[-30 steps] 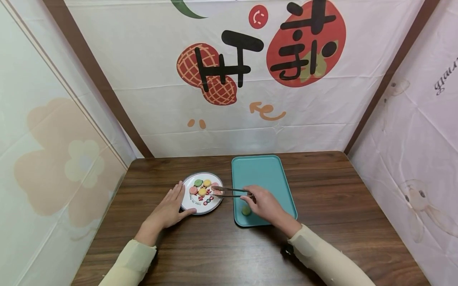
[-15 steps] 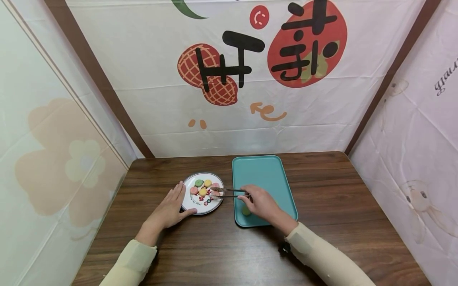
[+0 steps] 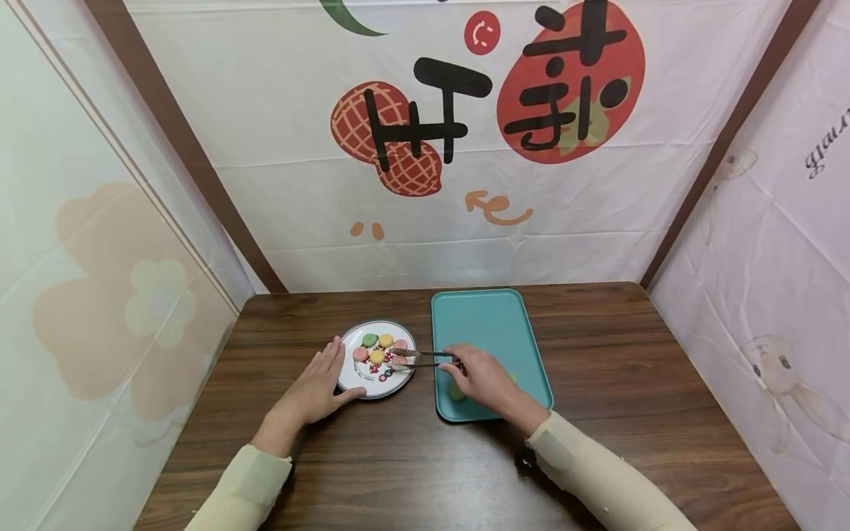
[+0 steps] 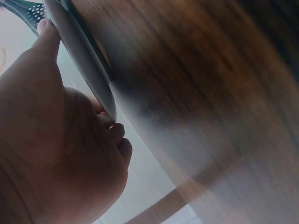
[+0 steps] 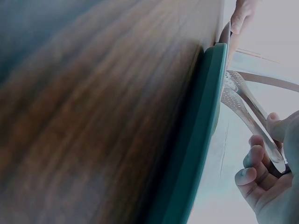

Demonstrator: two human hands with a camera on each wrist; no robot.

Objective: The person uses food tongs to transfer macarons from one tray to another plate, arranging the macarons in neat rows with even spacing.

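Note:
A white printed plate [image 3: 402,380] holds several macarons: a green one [image 3: 370,340], yellow ones [image 3: 377,357] and pink ones [image 3: 361,354]. My left hand [image 3: 312,387] rests against its left and front rim, fingers straight, thumb stretched along the near edge. In the left wrist view the plate's underside [image 4: 79,51] shows beside that hand. My right hand [image 3: 483,375] grips metal tongs [image 3: 432,353], which reach left across the tray's edge. Their spread, perforated tips overlap the pink macarons on the plate's right side in the head view.
A teal tray [image 3: 474,317] lies right of the plate, under my right hand. A green macaron [image 3: 457,391] sits near its front left corner, partly hidden, with another greenish one [image 3: 513,378] behind my hand. The wooden table [image 3: 398,472] meets printed cloth walls [image 3: 299,251].
My right hand has slid slightly left with the tongs, and a greenish macaron now peeks out behind it. My left hand stays on the plate's rim.

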